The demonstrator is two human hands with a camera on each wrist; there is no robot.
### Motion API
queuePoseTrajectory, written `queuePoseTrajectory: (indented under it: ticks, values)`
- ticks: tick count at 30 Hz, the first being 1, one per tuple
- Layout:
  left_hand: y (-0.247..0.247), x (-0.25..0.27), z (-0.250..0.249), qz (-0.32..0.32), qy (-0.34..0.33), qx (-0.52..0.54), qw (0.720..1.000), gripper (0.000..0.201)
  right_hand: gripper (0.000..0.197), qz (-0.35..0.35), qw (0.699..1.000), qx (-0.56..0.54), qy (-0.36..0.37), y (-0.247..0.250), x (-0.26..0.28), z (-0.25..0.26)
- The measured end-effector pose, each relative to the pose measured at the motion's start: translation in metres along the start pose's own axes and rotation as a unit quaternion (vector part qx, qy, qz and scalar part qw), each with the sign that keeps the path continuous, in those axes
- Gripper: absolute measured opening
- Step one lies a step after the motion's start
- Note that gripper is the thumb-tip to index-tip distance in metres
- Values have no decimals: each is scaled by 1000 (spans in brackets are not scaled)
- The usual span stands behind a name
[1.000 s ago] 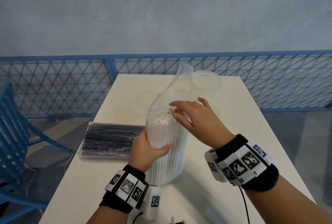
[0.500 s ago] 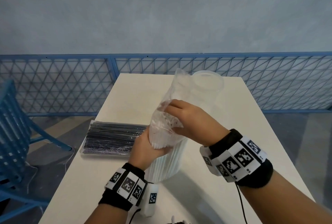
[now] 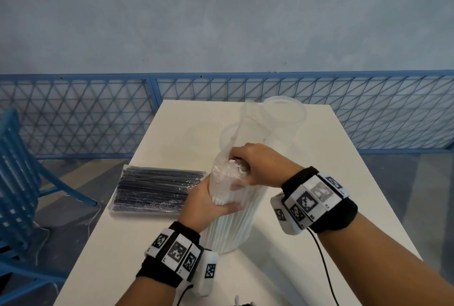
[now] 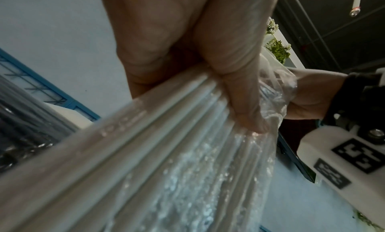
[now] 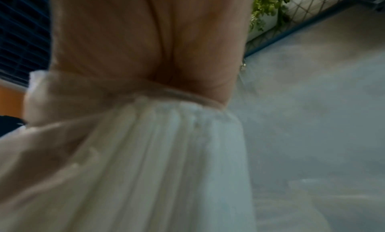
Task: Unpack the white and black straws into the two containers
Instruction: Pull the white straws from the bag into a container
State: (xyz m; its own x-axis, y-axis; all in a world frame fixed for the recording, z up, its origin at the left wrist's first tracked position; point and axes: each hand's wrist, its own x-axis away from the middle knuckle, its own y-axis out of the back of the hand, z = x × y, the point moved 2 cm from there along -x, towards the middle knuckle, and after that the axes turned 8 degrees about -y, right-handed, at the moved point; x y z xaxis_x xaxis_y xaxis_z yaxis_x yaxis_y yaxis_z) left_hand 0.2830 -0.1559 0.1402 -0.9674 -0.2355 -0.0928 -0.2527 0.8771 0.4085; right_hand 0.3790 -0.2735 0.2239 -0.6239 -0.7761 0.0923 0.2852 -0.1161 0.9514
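A pack of white straws (image 3: 231, 222) in a clear plastic bag stands upright on the white table (image 3: 282, 269). My left hand (image 3: 208, 203) grips the pack around its upper part; the left wrist view shows my fingers (image 4: 235, 80) curled over the straws (image 4: 145, 161). My right hand (image 3: 255, 165) has its fingers curled over the tops of the straws, inside the loose bag mouth (image 3: 243, 121). The right wrist view shows my palm (image 5: 145, 46) above the white straws (image 5: 156, 161). A wrapped pack of black straws (image 3: 154, 191) lies flat at the left. Behind stand two clear containers (image 3: 285, 119).
A blue mesh fence (image 3: 73, 114) runs behind the table. A blue chair (image 3: 17, 183) stands at the left. A black cable (image 3: 324, 269) trails from my right wristband over the table's near part.
My right hand went from flat fingers at the straw tops to fingers pushed down inside the bag mouth and curled over the straws. The left hand kept its grip.
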Motion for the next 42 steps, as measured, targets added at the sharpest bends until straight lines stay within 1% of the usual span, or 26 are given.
queuePoseTrajectory:
  ticks: [1, 3, 5, 7, 8, 9, 11, 12, 13, 14, 16, 18, 19, 21, 22, 24, 27, 29, 30, 32, 34, 36, 37, 39, 40, 42]
  values:
    - [-1, 0, -1, 5, 0, -3, 1000, 63, 58, 19, 999, 46, 1, -3, -1, 1]
    - [-3, -1, -3, 14, -1, -15, 1000, 67, 48, 40, 987, 152, 15, -8, -4, 2]
    - [-3, -2, -4, 18, -5, -22, 1000, 68, 38, 42, 984, 175, 5, -9, -5, 2]
    - [-3, -2, -4, 21, -8, -18, 1000, 65, 35, 55, 984, 168, -16, -6, -5, -1]
    - [-3, -3, -3, 23, -7, -17, 1000, 63, 37, 60, 985, 159, -21, -5, -6, -3]
    - [-3, -3, -3, 29, -6, -19, 999, 61, 45, 66, 986, 149, -26, -6, -6, -6]
    - [-6, -3, -1, 44, -7, -30, 999, 59, 72, 104, 985, 134, -40, -10, -2, -12]
    - [-7, -2, 1, 49, -9, -38, 998, 58, 83, 119, 985, 116, -54, -15, -1, -17]
    - [-8, -1, 2, 51, -11, -43, 998, 58, 87, 125, 986, 93, -66, -20, 1, -21]
    - [-9, 1, 4, 51, -12, -43, 998, 57, 86, 115, 989, 66, -70, -26, 1, -27]
    - [-9, 5, 7, 46, -13, -33, 998, 56, 72, 79, 995, 17, -66, -32, 2, -33]
    - [-8, 6, 7, 40, -15, -21, 999, 57, 59, 59, 996, -16, -60, -32, 5, -34]
    - [-7, 7, 5, 38, -16, -14, 999, 57, 48, 52, 997, -30, -55, -29, 5, -33]
    - [-5, 5, 1, 41, -14, -1, 999, 54, 15, 8, 997, -72, -39, -21, 5, -30]
    - [-4, 4, -1, 44, -14, 4, 999, 52, 9, -25, 996, -85, -30, -16, 4, -30]
    - [-2, 1, -4, 42, -14, 11, 999, 49, 13, -80, 992, -95, -15, -12, 2, -31]
    - [1, -4, -3, 31, -12, 21, 999, 54, 9, -121, 985, -124, -6, -4, 3, -34]
    - [3, -3, -1, 29, -13, 24, 999, 58, 26, -143, 976, -162, -33, 8, 8, -37]
    - [4, -2, 0, 25, -11, 24, 999, 60, 31, -165, 967, -186, -48, 17, 12, -39]
    - [5, 2, 3, 10, -3, 27, 1000, 61, 28, -215, 946, -234, -59, 36, 19, -42]
    - [5, 5, 4, -5, 0, 36, 999, 51, 29, -239, 934, -255, -66, 43, 22, -41]
    - [4, 6, 4, -22, 2, 59, 998, 44, 36, -244, 918, -298, -97, 33, 21, -37]
    - [3, 6, 3, -35, 1, 72, 997, 43, 42, -236, 902, -342, -120, 23, 21, -33]
    - [1, 7, 4, -60, -1, 88, 994, 44, 52, -193, 874, -421, -145, -2, 20, -20]
    - [0, 8, 4, -69, -2, 94, 993, 45, 54, -181, 874, -425, -151, -13, 21, -13]
    - [-1, 10, 5, -80, -5, 107, 991, 44, 54, -181, 887, -394, -158, -24, 19, -5]
